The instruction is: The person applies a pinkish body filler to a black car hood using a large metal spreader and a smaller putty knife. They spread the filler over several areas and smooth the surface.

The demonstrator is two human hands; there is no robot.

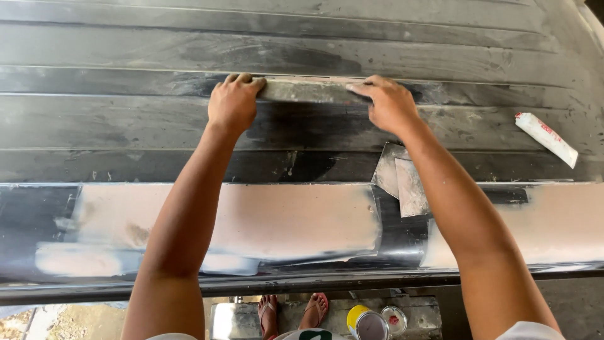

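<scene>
Both of my arms reach forward over a dark, ribbed vehicle roof. My left hand grips the left end of a long flat grey sanding block that lies across a rib. My right hand presses on the block's right end. Grey dust and a dull sanded patch surround the block. Pale filler patches cover the roof's curved near edge.
Two flat metal spreader plates lie beside my right forearm. A white tube with red print rests on the roof at the right. Below the roof edge I see my feet in sandals, an open can and a small lid.
</scene>
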